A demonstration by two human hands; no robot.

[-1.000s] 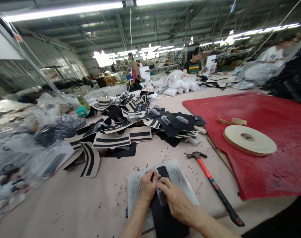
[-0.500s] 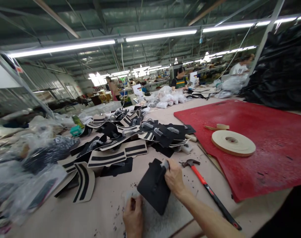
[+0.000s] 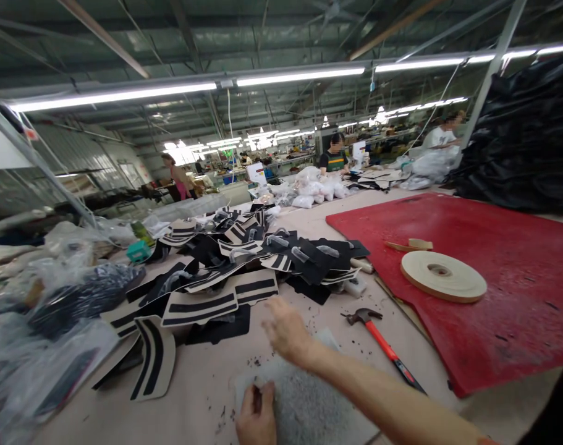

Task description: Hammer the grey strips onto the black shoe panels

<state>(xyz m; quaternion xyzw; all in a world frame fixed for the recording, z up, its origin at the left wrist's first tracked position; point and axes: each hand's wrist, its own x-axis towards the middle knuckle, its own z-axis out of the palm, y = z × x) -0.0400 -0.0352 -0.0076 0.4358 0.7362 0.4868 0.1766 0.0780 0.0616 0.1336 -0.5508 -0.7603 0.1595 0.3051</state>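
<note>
Right hand (image 3: 287,334) has swung, open, empty, toward striped panels (image 3: 256,288), likely light, stiff, best edge-held; left hand (image 3: 257,419) half-curls nearer table's (image 3: 179,402) near edge, contents unclear.

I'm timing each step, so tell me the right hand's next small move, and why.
Probably close the right hand on the striped panel nearest it: that hand is outstretched close by, holding no panel, and none shows on the grey board.

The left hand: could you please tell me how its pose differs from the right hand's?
The left hand is over the pale grey sheet; the right hand is farther forward, near the beige panel with black stripes. The left hand's fingers curl in; the right hand's look extended. Both are bare.
</note>
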